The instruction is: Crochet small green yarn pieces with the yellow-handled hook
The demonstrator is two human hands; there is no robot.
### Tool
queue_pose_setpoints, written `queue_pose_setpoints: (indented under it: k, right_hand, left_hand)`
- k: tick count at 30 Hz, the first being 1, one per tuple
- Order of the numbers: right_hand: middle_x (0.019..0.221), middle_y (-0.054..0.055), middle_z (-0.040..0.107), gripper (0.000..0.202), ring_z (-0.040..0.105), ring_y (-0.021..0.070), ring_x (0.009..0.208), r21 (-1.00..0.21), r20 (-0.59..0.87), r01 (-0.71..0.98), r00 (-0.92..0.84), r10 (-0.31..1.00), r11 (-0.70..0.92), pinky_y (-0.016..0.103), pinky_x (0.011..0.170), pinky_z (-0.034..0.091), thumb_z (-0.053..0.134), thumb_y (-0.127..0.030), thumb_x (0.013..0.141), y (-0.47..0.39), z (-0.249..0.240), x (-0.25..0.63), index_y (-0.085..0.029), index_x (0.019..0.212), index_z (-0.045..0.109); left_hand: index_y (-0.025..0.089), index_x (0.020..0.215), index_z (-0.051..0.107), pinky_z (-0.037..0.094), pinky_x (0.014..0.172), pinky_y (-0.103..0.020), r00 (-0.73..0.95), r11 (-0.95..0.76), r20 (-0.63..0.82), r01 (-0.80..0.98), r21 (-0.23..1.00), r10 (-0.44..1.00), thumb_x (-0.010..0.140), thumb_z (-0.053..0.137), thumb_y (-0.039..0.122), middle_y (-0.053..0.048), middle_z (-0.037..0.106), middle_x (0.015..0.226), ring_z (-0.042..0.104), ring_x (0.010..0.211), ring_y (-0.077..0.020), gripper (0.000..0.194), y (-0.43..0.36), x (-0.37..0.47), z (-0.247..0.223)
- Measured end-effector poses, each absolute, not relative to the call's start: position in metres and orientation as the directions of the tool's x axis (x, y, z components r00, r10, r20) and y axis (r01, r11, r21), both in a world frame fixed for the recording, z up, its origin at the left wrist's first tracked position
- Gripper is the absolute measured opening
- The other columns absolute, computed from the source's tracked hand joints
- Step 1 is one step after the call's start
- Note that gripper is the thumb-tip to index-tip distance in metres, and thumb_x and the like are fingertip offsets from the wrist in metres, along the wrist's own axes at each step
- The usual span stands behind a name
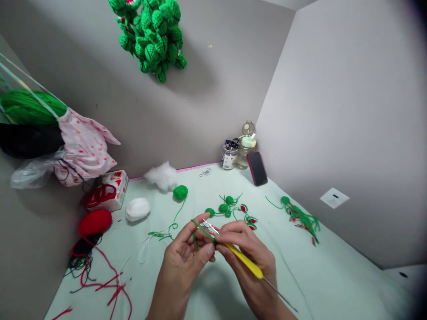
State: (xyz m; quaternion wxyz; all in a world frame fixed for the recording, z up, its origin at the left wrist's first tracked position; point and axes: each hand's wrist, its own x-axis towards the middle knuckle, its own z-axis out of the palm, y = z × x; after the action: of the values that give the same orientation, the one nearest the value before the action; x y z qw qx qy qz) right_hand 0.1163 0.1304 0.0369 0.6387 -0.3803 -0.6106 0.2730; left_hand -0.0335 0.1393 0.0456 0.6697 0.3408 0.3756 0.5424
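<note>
My left hand (pixel 188 255), low in the middle, has green yarn (pixel 203 230) looped over its raised index finger, with the thumb and other fingers pinched near a small green piece mostly hidden between the hands. Closed around a crochet hook with a yellow handle (pixel 245 261) is my right hand (pixel 247 249); the hook's metal tip points up and left, close to the left index finger. Behind the fingertips, an orange-handled tool, partly covered, lies on the table. A green yarn ball (pixel 180 192) sits behind my left hand, its strand trailing toward it.
On the pale green table (pixel 283 284) lie a red yarn ball (pixel 95 222), white yarn (pixel 138 209), stuffing (pixel 162 176), small green crocheted pieces (pixel 223 208) and a green-red bundle (pixel 302 218). A phone (pixel 257 169) leans beside jars (pixel 229 155). Green crocheted pieces (pixel 153 40) hang above.
</note>
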Motion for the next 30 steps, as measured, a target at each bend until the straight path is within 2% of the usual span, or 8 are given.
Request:
queue_pose_setpoints:
  k: [4,8,10,14,18,21,24,30]
  right_hand:
    - [0.091,0.005,0.073,0.017,0.07,0.0188,0.086,-0.865,0.502,0.073,0.109,0.858,0.497,0.028,0.071,0.058,0.078,-0.02,0.093,0.135,0.036,0.116,-0.033,0.102,0.085]
    - [0.085,0.004,0.075,0.006,0.07,0.0187,0.083,-0.927,0.343,-0.133,0.083,0.936,0.351,0.029,0.071,0.057,0.083,-0.03,0.089,0.139,0.033,0.117,-0.031,0.093,0.087]
    - [0.084,0.003,0.075,0.007,0.069,0.0178,0.078,-0.94,0.226,-0.243,0.089,0.97,0.241,0.028,0.068,0.057,0.089,-0.033,0.083,0.141,0.031,0.117,-0.029,0.087,0.086]
    - [0.076,-0.001,0.072,0.02,0.063,0.0111,0.061,-0.877,0.031,-0.477,0.078,0.996,0.065,0.025,0.061,0.054,0.098,-0.034,0.07,0.146,0.03,0.116,-0.025,0.08,0.083]
    - [0.07,-0.003,0.068,0.026,0.059,0.0085,0.055,-0.804,-0.057,-0.593,0.009,0.998,-0.04,0.021,0.055,0.047,0.099,-0.034,0.066,0.149,0.031,0.115,-0.022,0.08,0.081]
    - [0.067,-0.003,0.066,0.026,0.059,0.0101,0.058,-0.83,-0.035,-0.558,0.013,0.999,-0.022,0.022,0.057,0.048,0.098,-0.035,0.068,0.148,0.029,0.115,-0.021,0.081,0.081]
    - [0.074,-0.001,0.07,0.022,0.062,0.0123,0.064,-0.881,0.023,-0.472,0.053,0.998,0.045,0.025,0.061,0.051,0.095,-0.037,0.074,0.144,0.024,0.116,-0.023,0.084,0.082]
    - [0.087,0.002,0.07,0.017,0.064,0.0143,0.073,-0.919,0.224,-0.317,0.071,0.972,0.235,0.028,0.069,0.054,0.078,-0.043,0.094,0.143,0.023,0.121,-0.028,0.096,0.085]
  left_hand:
    - [0.03,0.123,0.08,0.054,0.074,-0.026,0.157,0.195,-0.139,-0.447,0.873,0.978,0.078,0.092,0.03,0.001,0.069,0.082,0.063,0.074,-0.0137,0.047,0.142,-0.038,0.044]
    - [0.028,0.124,0.079,0.054,0.076,-0.027,0.17,0.216,-0.154,-0.453,0.865,0.973,0.079,0.092,0.03,0.0,0.07,0.083,0.063,0.075,-0.0144,0.047,0.143,-0.038,0.043]
    - [0.027,0.123,0.08,0.054,0.075,-0.027,0.164,0.211,-0.151,-0.462,0.862,0.975,0.078,0.092,0.03,0.001,0.069,0.081,0.062,0.073,-0.0143,0.046,0.143,-0.038,0.043]
    - [0.026,0.124,0.078,0.05,0.065,-0.024,0.152,0.217,-0.165,-0.444,0.87,0.974,0.078,0.093,0.029,0.002,0.067,0.079,0.059,0.066,-0.0116,0.048,0.143,-0.038,0.044]
    - [0.026,0.134,0.072,0.042,0.056,-0.022,0.161,0.266,-0.216,-0.446,0.854,0.963,0.082,0.09,0.031,0.004,0.067,0.081,0.049,0.052,-0.0052,0.056,0.144,-0.038,0.043]
    - [0.026,0.142,0.067,0.047,0.064,-0.024,0.199,0.312,-0.245,-0.477,0.822,0.949,0.084,0.089,0.032,0.003,0.068,0.083,0.056,0.057,-0.0077,0.063,0.143,-0.036,0.045]
    - [0.027,0.143,0.066,0.051,0.07,-0.026,0.207,0.332,-0.261,-0.511,0.793,0.943,0.079,0.092,0.03,0.002,0.069,0.087,0.063,0.067,-0.0114,0.069,0.142,-0.034,0.049]
    - [0.03,0.136,0.071,0.051,0.077,-0.025,0.183,0.318,-0.26,-0.526,0.789,0.948,0.08,0.091,0.026,0.005,0.067,0.086,0.064,0.073,-0.011,0.06,0.14,-0.033,0.05]
